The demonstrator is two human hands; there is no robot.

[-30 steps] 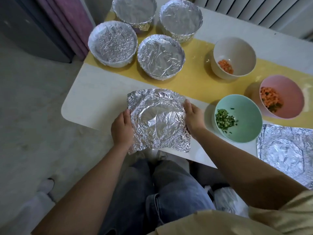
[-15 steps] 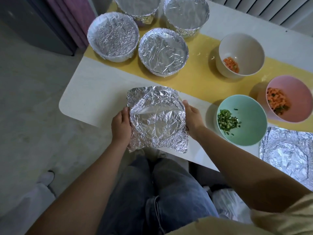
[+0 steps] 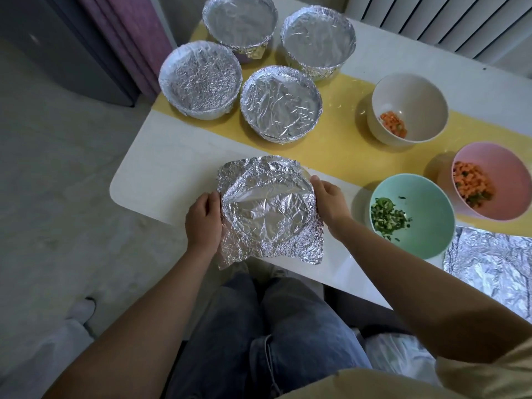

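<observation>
Pressing too hard could tear the wrap on the round bowl draped in crinkled silver foil [image 3: 269,210], and since it sits at the near edge of the white rectangular table [image 3: 161,180] (loose foil corners already overhang at 6 o'clock), an uneven squeeze might tip it into the lap. The left hand [image 3: 203,223] cups it at 9 o'clock, fingers curled round the flap. The right hand [image 3: 329,203] clasps it at 3 o'clock, thumb by the rim. That forearm could nudge the mint-green bowl of chopped greens [image 3: 431,223] further out at 3 o'clock
</observation>
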